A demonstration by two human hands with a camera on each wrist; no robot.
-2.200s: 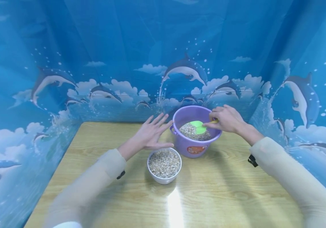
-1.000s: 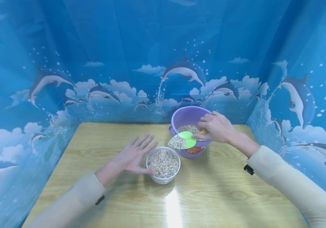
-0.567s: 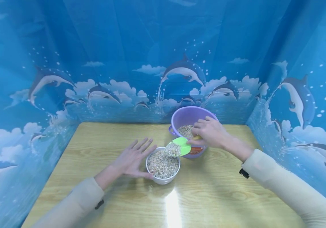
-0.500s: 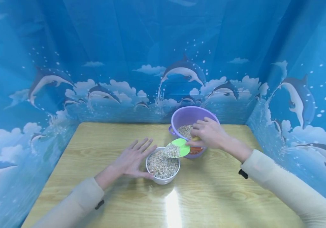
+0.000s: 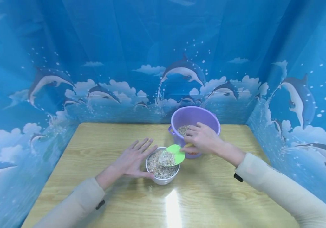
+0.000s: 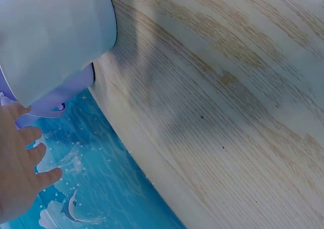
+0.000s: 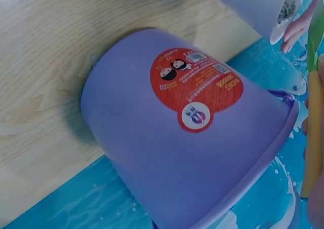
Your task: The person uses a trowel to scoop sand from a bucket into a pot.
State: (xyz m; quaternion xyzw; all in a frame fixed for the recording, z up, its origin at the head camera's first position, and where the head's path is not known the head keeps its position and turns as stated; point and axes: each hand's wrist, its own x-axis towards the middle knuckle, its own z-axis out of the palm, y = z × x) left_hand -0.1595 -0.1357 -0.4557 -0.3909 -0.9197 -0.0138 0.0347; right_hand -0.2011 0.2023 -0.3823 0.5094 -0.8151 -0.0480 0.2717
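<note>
My right hand (image 5: 201,139) grips the yellow handle (image 7: 314,133) of a small shovel with a green blade (image 5: 175,154). The blade carries pale gravel and hangs over the white bowl (image 5: 163,181), tipped towards it. Gravel (image 5: 160,172) fills that bowl close to its rim. My left hand (image 5: 131,160) is spread at the bowl's left side, thumb at the rim and fingers straight. Behind the right hand stands a purple bucket (image 5: 195,111) with more gravel inside, partly hidden by that hand. In the left wrist view, the left hand's fingers (image 6: 33,153) are apart beside the bowl (image 6: 61,37).
The bowl and bucket stand close together on a wood-grain table (image 5: 108,136). A red label (image 7: 195,82) is on the bucket's side. A blue dolphin-print sheet (image 5: 140,79) surrounds the table at the back and sides. Two tiny grains (image 6: 202,117) lie on the tabletop.
The right hand has brought the shovel of gravel out of the bucket, left and nearer, over the bowl. The left hand has moved back from beside the bucket to the bowl's left rim.
</note>
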